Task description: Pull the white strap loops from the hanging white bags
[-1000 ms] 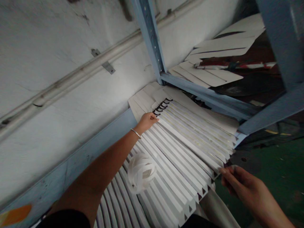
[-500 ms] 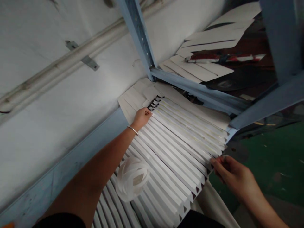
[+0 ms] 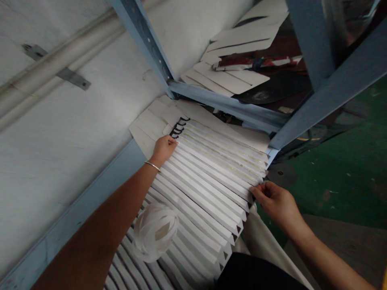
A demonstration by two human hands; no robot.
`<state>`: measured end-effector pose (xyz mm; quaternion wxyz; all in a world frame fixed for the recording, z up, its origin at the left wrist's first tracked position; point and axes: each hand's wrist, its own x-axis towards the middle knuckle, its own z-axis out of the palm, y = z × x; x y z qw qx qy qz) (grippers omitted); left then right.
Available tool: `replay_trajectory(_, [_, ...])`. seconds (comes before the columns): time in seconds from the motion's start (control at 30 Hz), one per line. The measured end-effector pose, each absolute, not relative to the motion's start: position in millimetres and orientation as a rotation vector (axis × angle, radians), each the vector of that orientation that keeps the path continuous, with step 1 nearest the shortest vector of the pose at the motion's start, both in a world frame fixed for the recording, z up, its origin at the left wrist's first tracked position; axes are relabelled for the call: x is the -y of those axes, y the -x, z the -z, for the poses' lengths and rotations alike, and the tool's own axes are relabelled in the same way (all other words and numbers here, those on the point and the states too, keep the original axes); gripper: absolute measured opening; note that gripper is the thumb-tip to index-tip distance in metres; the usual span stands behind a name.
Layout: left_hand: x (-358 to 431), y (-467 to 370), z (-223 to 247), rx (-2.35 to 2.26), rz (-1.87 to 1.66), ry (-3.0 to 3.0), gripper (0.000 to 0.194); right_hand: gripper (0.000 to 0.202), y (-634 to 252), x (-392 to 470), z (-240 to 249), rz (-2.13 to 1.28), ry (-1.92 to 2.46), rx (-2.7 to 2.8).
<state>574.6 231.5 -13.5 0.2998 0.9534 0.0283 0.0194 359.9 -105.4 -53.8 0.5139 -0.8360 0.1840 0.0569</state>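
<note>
Many long white strips (image 3: 208,189) lie side by side in overlapping rows, with small dark triangles along their right ends. My left hand (image 3: 165,150), a bangle on its wrist, pinches the left end of one strip just below several dark curled ends (image 3: 178,128). At the right edge of the rows, my right hand (image 3: 276,201) has thumb and finger closed on the other end of what looks like the same strip. The upper rows show thin yellowish lines. A loose coil of white tape (image 3: 155,231) rests on the strips near my left forearm.
Cardboard sheets (image 3: 145,129) lie beneath and beyond the rows. A blue metal frame (image 3: 229,104) rises at the back, with more cut card pieces (image 3: 238,42) behind it. The white wall with a pipe (image 3: 69,46) is on the left; green floor (image 3: 341,169) shows on the right.
The view has shifted, so the scene sits further left. Both hands keep their pinch at the same places on the strip rows.
</note>
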Motion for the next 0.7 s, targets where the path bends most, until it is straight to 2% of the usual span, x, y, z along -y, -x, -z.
replay_trajectory(0.27, [-227,-575,12,-0.042,-0.02,-2.72,0.012,0.034,-359,102,50,-0.101,2.246,-0.406])
replay_trajectory(0.43, [-220,-574,1,-0.041,0.08,-2.978,0.016,0.017,-358,101,36,-0.051,2.813,-0.12])
replay_trajectory(0.57, [-216,-577,-10,-0.087,0.187,-3.069,0.021,0.051,-371,96,15,0.055,2.955,0.581])
replay_trajectory(0.63, [-212,-572,-15,-0.015,0.134,-3.1,0.02,0.041,-382,88,3,-0.008,2.981,0.697])
replay_trajectory(0.7, [-207,-559,-19,0.307,0.006,-3.107,0.016,0.026,-393,77,-8,-0.084,3.003,0.702])
